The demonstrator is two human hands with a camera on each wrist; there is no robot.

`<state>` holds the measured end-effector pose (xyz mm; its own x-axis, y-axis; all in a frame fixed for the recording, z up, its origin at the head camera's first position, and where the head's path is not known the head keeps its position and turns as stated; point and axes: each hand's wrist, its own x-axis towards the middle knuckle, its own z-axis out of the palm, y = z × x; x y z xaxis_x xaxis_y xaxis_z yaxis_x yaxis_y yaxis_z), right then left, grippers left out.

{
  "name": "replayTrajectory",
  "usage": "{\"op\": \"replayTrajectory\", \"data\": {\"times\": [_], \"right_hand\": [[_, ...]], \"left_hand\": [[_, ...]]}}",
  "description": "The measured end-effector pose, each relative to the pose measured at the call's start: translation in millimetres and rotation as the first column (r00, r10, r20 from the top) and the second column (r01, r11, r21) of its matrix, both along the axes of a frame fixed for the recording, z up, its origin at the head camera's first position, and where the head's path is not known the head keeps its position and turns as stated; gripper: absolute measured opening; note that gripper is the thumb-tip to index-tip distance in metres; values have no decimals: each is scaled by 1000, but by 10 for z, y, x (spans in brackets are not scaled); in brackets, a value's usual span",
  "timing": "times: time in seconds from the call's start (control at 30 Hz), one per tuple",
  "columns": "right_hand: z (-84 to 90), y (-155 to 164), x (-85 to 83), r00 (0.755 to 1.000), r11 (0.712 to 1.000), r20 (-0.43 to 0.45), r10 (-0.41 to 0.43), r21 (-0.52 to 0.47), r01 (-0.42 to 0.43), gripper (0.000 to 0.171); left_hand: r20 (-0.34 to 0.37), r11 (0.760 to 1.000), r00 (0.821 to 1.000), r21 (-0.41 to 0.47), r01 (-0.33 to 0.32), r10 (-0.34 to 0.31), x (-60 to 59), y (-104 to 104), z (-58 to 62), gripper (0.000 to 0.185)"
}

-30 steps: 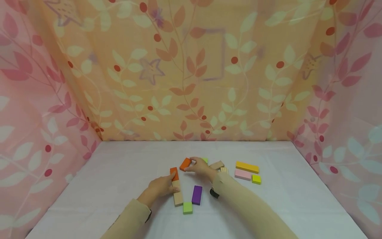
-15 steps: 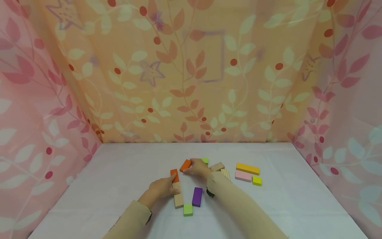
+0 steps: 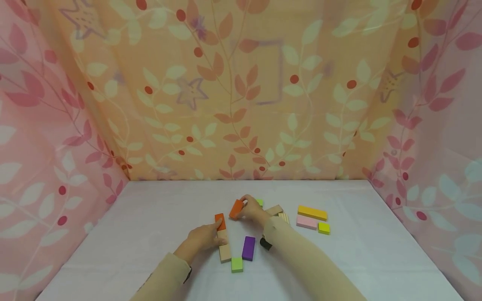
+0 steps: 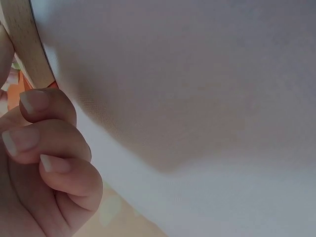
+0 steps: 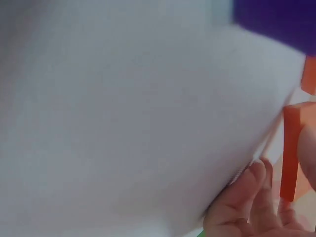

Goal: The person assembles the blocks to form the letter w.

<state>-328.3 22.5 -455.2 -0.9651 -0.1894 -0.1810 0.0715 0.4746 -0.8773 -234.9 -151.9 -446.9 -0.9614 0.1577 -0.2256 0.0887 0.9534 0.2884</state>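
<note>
In the head view my right hand (image 3: 253,207) pinches an orange block (image 3: 237,209) between thumb and fingers, the block tilted on the table's far side. The right wrist view shows the thumb on its face (image 5: 290,153). My left hand (image 3: 203,236) lies along a column of blocks: its index finger is on another orange block (image 3: 220,222), and the thumb crosses a plain wooden block (image 3: 222,233) just below. A second wooden block (image 3: 225,253) continues the column. In the left wrist view, the other fingers (image 4: 54,133) curl beside the wooden block (image 4: 27,44).
A light green block (image 3: 237,264) and a purple block (image 3: 248,248) lie near me. Beyond the right hand are another green block (image 3: 259,202), a wooden one (image 3: 274,210) and a striped one (image 3: 284,217). Yellow-orange (image 3: 312,212), pink (image 3: 306,222) and yellow (image 3: 324,228) blocks lie right.
The right hand has tipped up the orange block it holds and shifted it slightly right. The left hand stays at the column.
</note>
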Motion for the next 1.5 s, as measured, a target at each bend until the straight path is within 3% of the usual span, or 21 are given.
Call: {"op": "replayTrajectory", "data": {"times": [0.23,0.5,0.67,0.97,1.23,1.5], "right_hand": [[29,-8,78,999,990,40,-14,-140,19,34],[48,243,143,991,973,88,-103,-197,118,44],[70,399,166,986,976,103,-128,-163,144,45],[127,551,251,982,985,77,-170,-8,171,47],[71,602,350,995,998,85,-56,-25,59,42],[22,641,416,997,988,25,73,134,-76,42]], "left_hand": [[2,1000,1000,-12,3,-3,7,-13,13,80],[-3,1000,1000,-5,9,-9,-6,8,-15,81],[-10,1000,1000,-2,11,-11,-4,-2,-16,79],[4,1000,1000,-2,-1,2,6,5,4,77],[7,1000,1000,-7,6,-6,25,18,44,77],[-9,1000,1000,-18,16,-16,20,22,43,77]]}}
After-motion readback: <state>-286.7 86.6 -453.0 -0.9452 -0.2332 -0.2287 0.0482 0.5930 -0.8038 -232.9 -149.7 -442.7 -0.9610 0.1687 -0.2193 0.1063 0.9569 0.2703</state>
